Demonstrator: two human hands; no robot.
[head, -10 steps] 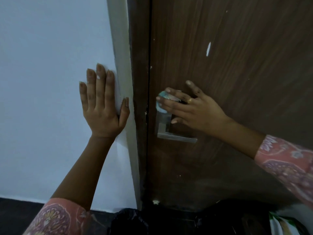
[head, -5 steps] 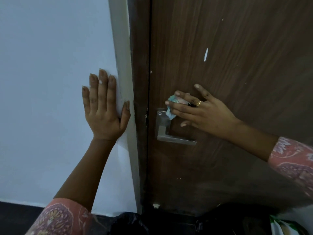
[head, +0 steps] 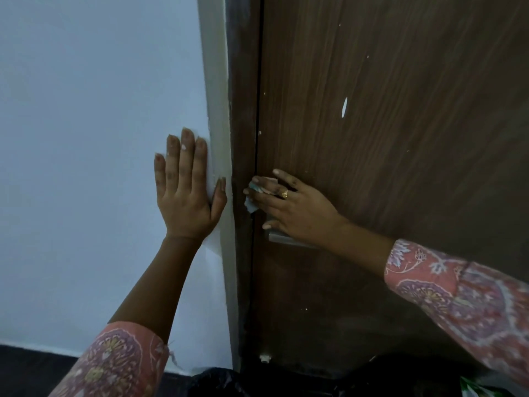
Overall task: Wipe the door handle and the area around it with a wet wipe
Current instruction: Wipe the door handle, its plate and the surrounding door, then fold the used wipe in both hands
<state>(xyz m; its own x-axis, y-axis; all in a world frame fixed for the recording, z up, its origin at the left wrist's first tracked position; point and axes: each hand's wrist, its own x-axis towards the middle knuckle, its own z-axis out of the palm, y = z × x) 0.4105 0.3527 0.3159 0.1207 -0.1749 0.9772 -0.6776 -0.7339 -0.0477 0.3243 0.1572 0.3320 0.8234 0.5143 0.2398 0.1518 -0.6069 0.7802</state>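
Observation:
My right hand (head: 294, 209) presses a crumpled pale wet wipe (head: 253, 196) against the brown wooden door (head: 400, 124), at the door's left edge. The hand covers most of the metal door handle (head: 286, 239); only the lower lever bar shows below my palm. The wipe sticks out past my fingertips, close to the gap between door and frame. My left hand (head: 186, 193) lies flat with spread fingers on the white wall (head: 86, 138), its thumb against the pale door frame (head: 220, 138).
A dark door jamb strip (head: 243, 110) runs between frame and door. A white paint chip (head: 344, 107) marks the door above the handle. A black bag (head: 214, 382) lies on the dark floor at the bottom, with a green-white packet (head: 475, 392) at bottom right.
My right hand has slid the wipe left, from over the handle plate to the door's left edge, and now hides the plate. My left hand stays flat on the wall.

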